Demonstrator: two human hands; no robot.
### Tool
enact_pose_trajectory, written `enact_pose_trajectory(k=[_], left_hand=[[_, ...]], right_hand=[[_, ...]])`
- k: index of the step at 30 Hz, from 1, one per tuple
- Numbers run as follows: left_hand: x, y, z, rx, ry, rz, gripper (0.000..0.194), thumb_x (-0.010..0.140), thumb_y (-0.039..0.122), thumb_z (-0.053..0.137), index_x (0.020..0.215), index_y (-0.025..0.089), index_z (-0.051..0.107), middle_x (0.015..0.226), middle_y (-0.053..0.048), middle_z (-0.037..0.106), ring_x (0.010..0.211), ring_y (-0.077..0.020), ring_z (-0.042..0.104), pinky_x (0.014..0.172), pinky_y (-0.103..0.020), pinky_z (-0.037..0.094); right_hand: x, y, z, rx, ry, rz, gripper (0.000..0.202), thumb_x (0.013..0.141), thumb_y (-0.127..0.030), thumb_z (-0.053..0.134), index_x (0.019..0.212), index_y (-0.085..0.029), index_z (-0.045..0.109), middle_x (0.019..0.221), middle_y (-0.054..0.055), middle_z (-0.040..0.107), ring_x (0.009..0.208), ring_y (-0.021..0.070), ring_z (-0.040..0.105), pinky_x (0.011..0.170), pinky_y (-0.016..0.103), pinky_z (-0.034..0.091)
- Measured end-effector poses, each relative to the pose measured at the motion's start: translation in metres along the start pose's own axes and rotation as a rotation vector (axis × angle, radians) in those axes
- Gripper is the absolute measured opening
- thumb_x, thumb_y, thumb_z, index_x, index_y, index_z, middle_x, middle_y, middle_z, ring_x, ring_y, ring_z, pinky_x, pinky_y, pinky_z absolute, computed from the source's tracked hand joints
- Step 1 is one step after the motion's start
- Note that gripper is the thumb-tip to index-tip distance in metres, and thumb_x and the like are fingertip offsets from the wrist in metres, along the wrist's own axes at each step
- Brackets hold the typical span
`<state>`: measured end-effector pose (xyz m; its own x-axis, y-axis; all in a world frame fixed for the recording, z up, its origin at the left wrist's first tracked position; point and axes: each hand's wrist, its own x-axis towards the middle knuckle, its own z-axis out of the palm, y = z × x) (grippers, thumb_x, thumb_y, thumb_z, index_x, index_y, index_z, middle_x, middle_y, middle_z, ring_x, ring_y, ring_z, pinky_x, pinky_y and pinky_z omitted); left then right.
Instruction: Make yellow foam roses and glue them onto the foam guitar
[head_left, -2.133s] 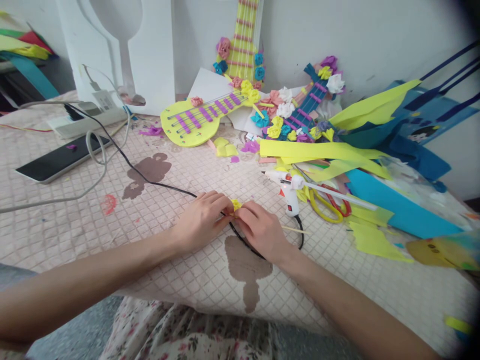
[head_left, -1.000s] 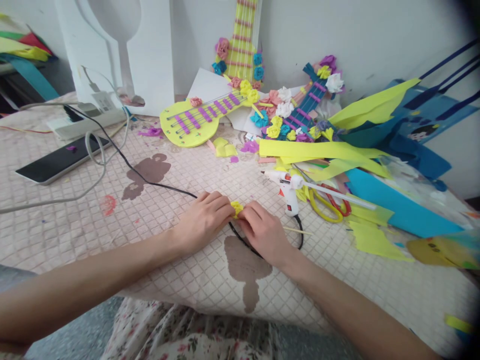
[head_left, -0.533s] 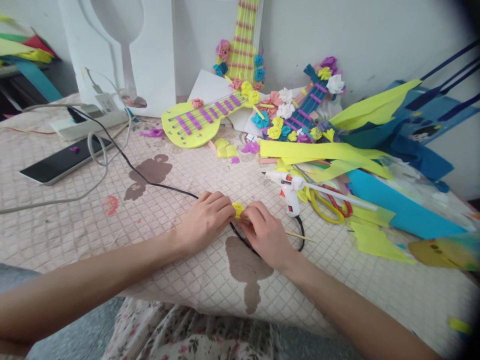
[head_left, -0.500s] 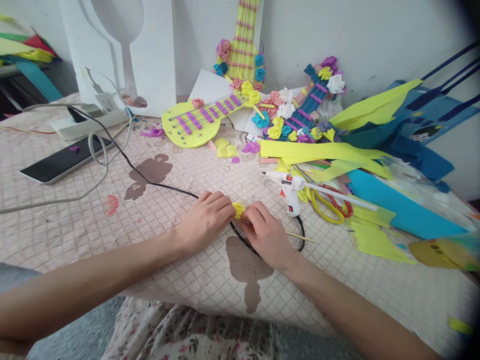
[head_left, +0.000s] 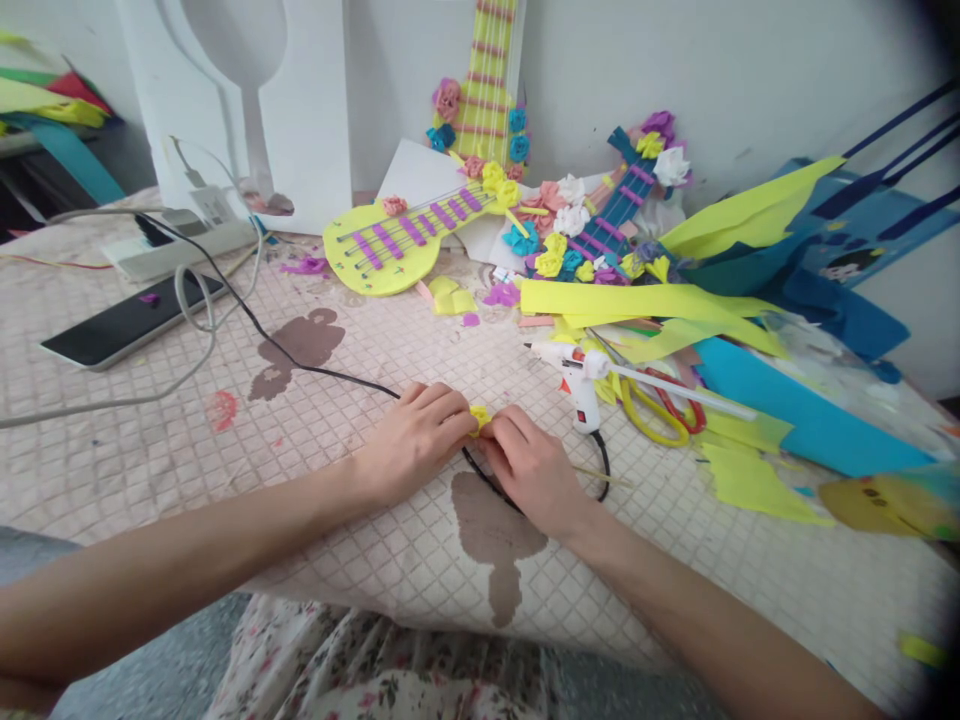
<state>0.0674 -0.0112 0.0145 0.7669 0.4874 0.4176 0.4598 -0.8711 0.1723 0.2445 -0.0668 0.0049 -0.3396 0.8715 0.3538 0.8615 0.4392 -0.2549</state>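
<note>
A small yellow paper flower (head_left: 480, 418) is pinched between my two hands, over the middle of the table's near side. My left hand (head_left: 416, 440) grips it from the left with bent fingers, and my right hand (head_left: 534, 468) closes on it from the right. My fingers cover most of the flower. A black cord (head_left: 480, 470) passes beneath both hands. Just right of my right hand lies a thin wooden stick (head_left: 604, 474). Beyond it, a white glue gun (head_left: 581, 385) rests on its side with a glue stick in its back end.
Scissors (head_left: 660, 412) and yellow and blue paper sheets (head_left: 802, 410) cover the right side. Paper guitars (head_left: 386, 255) with flowers stand and lie at the back. A phone (head_left: 124, 325) and a power strip (head_left: 176, 245) are at left. Dark stains (head_left: 495, 530) mark the quilted cloth.
Both hands stay almost in place. The yellow flower has shifted very slightly to the right between my fingers.
</note>
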Motion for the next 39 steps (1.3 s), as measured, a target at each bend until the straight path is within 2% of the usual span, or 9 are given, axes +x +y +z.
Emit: enact_pose_trajectory(k=[6,17,21,24,26,30,34,37,39], left_hand=[[-0.001,-0.002,0.0,0.029,-0.008,0.037,0.018,0.094,0.024,0.044,0.084,0.015,0.056,0.085,-0.003,0.058,0.084,-0.0174,0.048,0.073,-0.032,0.035],[0.0,0.0,0.001,0.016,0.027,0.002,0.015,0.092,0.022,0.048,0.082,0.015,0.056,0.084,-0.002,0.058,0.086,-0.0174,0.049,0.073,-0.031,0.034],[0.0,-0.001,0.0,0.03,0.014,0.016,0.017,0.093,0.021,0.046,0.08,0.015,0.056,0.083,-0.002,0.058,0.084,-0.0171,0.048,0.073,-0.032,0.034],[-0.002,-0.004,0.001,0.036,0.019,0.02,0.015,0.092,0.021,0.048,0.081,0.015,0.056,0.083,-0.002,0.058,0.085,-0.0172,0.048,0.074,-0.032,0.034],[-0.002,-0.005,0.002,0.042,0.015,0.018,0.015,0.092,0.021,0.049,0.08,0.015,0.056,0.083,-0.002,0.058,0.085,-0.0172,0.048,0.074,-0.032,0.034],[-0.003,-0.005,0.002,0.039,0.009,0.017,0.016,0.092,0.021,0.047,0.081,0.015,0.057,0.084,-0.003,0.059,0.086,-0.0173,0.049,0.075,-0.032,0.034],[-0.002,-0.004,0.001,0.009,0.023,0.006,0.018,0.094,0.022,0.045,0.081,0.016,0.057,0.085,-0.002,0.06,0.086,-0.0169,0.05,0.076,-0.032,0.034],[-0.002,-0.004,0.001,0.0,0.022,0.004,0.017,0.093,0.023,0.046,0.082,0.016,0.057,0.085,-0.002,0.06,0.086,-0.0168,0.05,0.075,-0.032,0.034],[-0.002,-0.005,0.002,-0.006,0.022,0.005,0.016,0.093,0.023,0.046,0.083,0.016,0.057,0.086,-0.002,0.06,0.087,-0.0168,0.051,0.075,-0.032,0.034]], right_hand=[[-0.001,0.0,0.0,-0.009,0.023,-0.005,0.013,0.092,-0.025,0.044,0.087,-0.018,0.054,0.089,0.004,0.056,0.077,0.0141,0.053,0.061,0.025,0.042],[0.002,0.0,-0.001,-0.075,-0.025,-0.032,0.019,0.093,-0.024,0.041,0.081,-0.018,0.055,0.08,0.002,0.056,0.071,0.0133,0.053,0.058,0.025,0.04],[0.0,0.002,-0.006,-0.014,-0.051,-0.006,0.012,0.092,-0.023,0.043,0.092,-0.018,0.054,0.088,0.004,0.057,0.079,0.0153,0.055,0.063,0.026,0.044],[-0.006,0.008,-0.013,0.014,-0.083,0.001,0.012,0.088,-0.017,0.044,0.097,-0.018,0.053,0.092,0.005,0.058,0.085,0.0171,0.056,0.069,0.028,0.047],[-0.012,0.014,-0.018,-0.001,-0.105,-0.011,0.014,0.087,-0.012,0.043,0.093,-0.018,0.054,0.09,0.005,0.058,0.083,0.0169,0.056,0.071,0.03,0.047],[-0.032,0.024,-0.033,-0.062,-0.097,0.007,0.016,0.089,-0.016,0.042,0.09,-0.018,0.058,0.087,0.004,0.06,0.08,0.0164,0.058,0.07,0.03,0.048],[-0.065,0.034,-0.054,-0.085,0.003,0.064,0.016,0.089,-0.018,0.044,0.096,-0.019,0.058,0.094,0.004,0.062,0.084,0.0152,0.06,0.072,0.028,0.048],[-0.091,0.051,-0.068,-0.126,0.125,0.199,0.014,0.088,-0.021,0.048,0.098,-0.02,0.058,0.089,0.004,0.064,0.078,0.0142,0.061,0.068,0.025,0.049],[-0.101,0.068,-0.074,-0.194,0.204,0.288,0.015,0.087,-0.024,0.048,0.097,-0.019,0.058,0.087,0.005,0.064,0.075,0.0161,0.061,0.067,0.028,0.049]])
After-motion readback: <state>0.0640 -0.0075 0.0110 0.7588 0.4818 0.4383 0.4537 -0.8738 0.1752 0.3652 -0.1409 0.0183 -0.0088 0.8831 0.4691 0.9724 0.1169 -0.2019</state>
